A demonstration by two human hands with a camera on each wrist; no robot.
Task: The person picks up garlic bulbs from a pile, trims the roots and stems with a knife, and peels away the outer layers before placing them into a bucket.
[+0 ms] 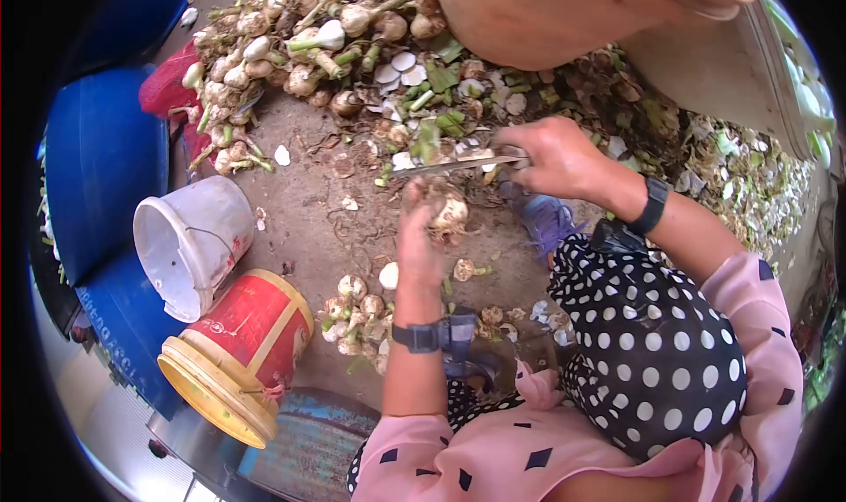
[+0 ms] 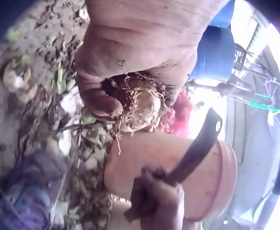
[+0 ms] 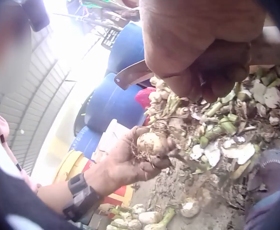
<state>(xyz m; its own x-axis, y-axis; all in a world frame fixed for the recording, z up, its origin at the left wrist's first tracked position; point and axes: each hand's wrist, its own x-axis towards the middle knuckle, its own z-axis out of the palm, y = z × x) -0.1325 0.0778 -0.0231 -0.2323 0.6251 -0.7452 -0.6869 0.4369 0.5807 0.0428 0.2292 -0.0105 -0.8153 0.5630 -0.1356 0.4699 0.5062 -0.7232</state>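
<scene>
My left hand point(image 1: 421, 237) grips a garlic bulb point(image 1: 451, 213) with dirty, shaggy roots. In the left wrist view the thumb and fingers curl round the bulb point(image 2: 142, 108), its roots facing the camera. My right hand point(image 1: 555, 158) holds a knife point(image 1: 458, 164) by its handle, the blade reaching left just above the bulb in the head view. The broad blade point(image 3: 133, 75) shows beyond the right fist in the right wrist view, apart from the bulb. Fingers hide most of the handle.
Uncut garlic point(image 1: 308, 44) is heaped at the back, beside an orange tub point(image 1: 546, 17). Trimmed bulbs point(image 1: 357, 312) lie by the left foot. A white bucket point(image 1: 220, 215) and a red-yellow bucket point(image 1: 256, 326) stand at left, near blue barrels point(image 1: 106, 158). Peel and stalk scraps point(image 1: 740, 185) litter the ground.
</scene>
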